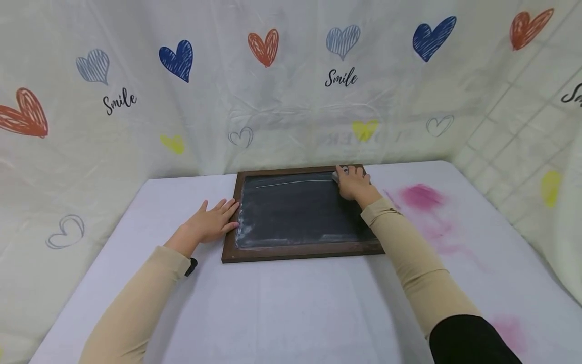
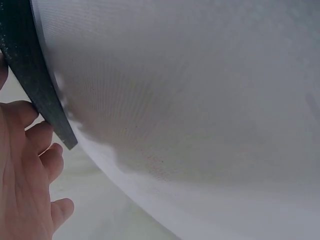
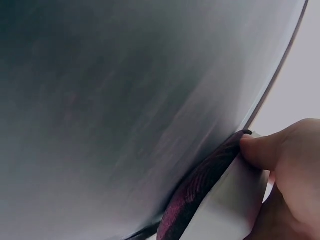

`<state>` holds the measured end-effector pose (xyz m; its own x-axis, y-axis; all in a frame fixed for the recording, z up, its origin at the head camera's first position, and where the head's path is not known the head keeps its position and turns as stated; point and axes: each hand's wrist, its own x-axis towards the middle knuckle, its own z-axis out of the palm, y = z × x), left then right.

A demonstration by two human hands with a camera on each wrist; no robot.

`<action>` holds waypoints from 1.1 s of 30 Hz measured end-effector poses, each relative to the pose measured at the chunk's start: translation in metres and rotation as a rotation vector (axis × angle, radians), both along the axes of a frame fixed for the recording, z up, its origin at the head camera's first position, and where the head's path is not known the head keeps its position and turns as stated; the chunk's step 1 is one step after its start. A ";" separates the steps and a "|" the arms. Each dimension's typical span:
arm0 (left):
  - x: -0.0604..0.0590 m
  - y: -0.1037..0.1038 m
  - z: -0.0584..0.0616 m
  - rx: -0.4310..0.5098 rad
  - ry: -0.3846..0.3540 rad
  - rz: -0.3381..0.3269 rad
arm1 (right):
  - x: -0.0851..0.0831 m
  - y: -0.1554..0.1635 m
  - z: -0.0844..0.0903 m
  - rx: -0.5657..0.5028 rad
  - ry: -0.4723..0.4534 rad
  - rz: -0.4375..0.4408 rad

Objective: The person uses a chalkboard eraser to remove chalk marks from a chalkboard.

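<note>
A dark chalkboard [image 1: 300, 215] with a brown wooden frame lies on the white-covered table. My left hand [image 1: 210, 224] rests at its left side, fingers spread and mostly straight, tips on the frame. The left wrist view shows those fingers [image 2: 42, 137] against the frame's dark edge [image 2: 37, 75]. Near the top right corner of the board, my right hand [image 1: 354, 184] grips a chalkboard eraser [image 3: 215, 205]. It has a white back and dark felt stained pink, and the felt meets the board. A thin white chalk line [image 1: 293, 183] runs along the upper part of the board.
Pink smudges [image 1: 423, 197] mark the tablecloth [image 1: 295, 308] right of the board. Behind the table hangs a pale curtain [image 1: 300, 101] printed with hearts and the word "Smile". Faint chalk residue edges the board's left and bottom sides.
</note>
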<state>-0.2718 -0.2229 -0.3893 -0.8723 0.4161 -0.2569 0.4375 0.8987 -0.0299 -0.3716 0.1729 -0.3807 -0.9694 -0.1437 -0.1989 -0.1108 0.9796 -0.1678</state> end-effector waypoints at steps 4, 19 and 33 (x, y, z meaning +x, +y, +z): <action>0.001 -0.001 -0.003 0.004 -0.008 0.005 | -0.001 -0.002 -0.002 -0.009 -0.011 0.001; -0.001 0.000 -0.008 0.005 0.007 -0.004 | -0.009 -0.041 -0.008 -0.029 0.007 0.031; 0.001 0.000 -0.004 -0.004 0.009 0.016 | -0.012 -0.110 -0.008 0.011 0.009 0.095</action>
